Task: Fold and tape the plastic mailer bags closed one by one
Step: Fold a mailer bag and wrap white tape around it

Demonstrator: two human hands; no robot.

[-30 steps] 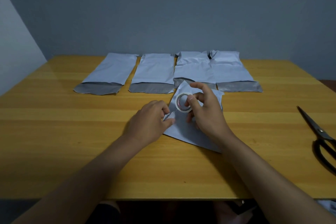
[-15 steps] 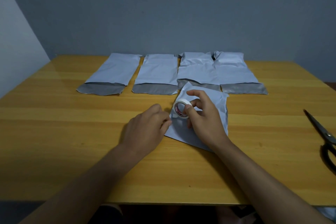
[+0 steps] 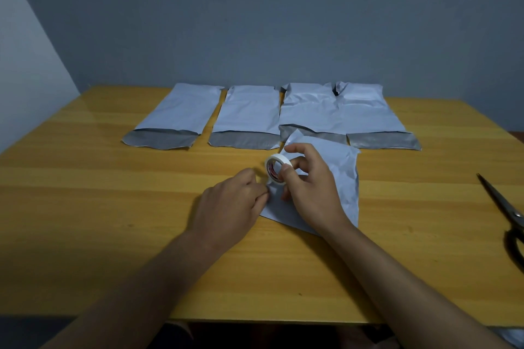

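The folded mailer bag [image 3: 341, 176] looks thin, limp and slippery, best pinned flat near its fold. It lies on the worktop [image 3: 113, 207] under both hands. The right hand [image 3: 309, 187] pinches a tape roll [image 3: 276, 168] above it; the left hand [image 3: 232, 207], fingers curled, presses beside the roll, probably holding the tape's end.

Five mailer bags [image 3: 344, 178], one tape roll [image 3: 276, 168], one scissors [image 3: 507, 212].

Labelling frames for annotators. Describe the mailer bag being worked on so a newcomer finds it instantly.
On the wooden table, four mailer bags lie in a row along the far edge, grey flaps open toward the person. The worked bag lies nearer, in front of the third, under the right hand holding the tape roll. It alone sits skewed, out of the row, with no grey flap showing.
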